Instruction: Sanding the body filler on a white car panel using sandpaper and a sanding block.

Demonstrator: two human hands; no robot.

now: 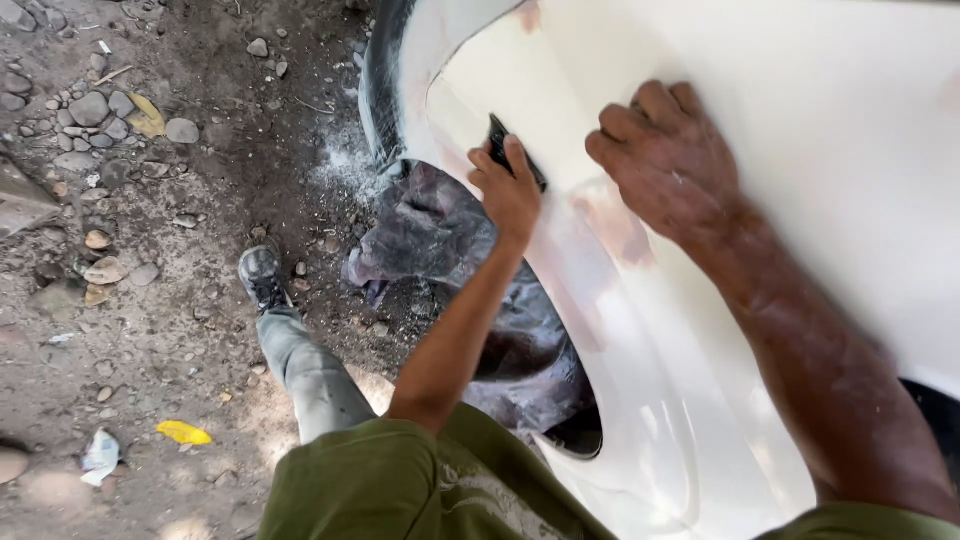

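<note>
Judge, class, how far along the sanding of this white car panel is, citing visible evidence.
Done: white dust on the ground and pinkish rubbed-through patches on the white panel suggest sanding has already happened. In hand: the left hand presses a dark sanding block at the wheel-arch edge while the right hand rests flat on the panel. Left: probably smoothing the uneven patches.

Outdoor car-repair yard, probably: primed white car body panel [800, 150], covered wheel [450, 260], stony dirt ground [150, 300].
</note>
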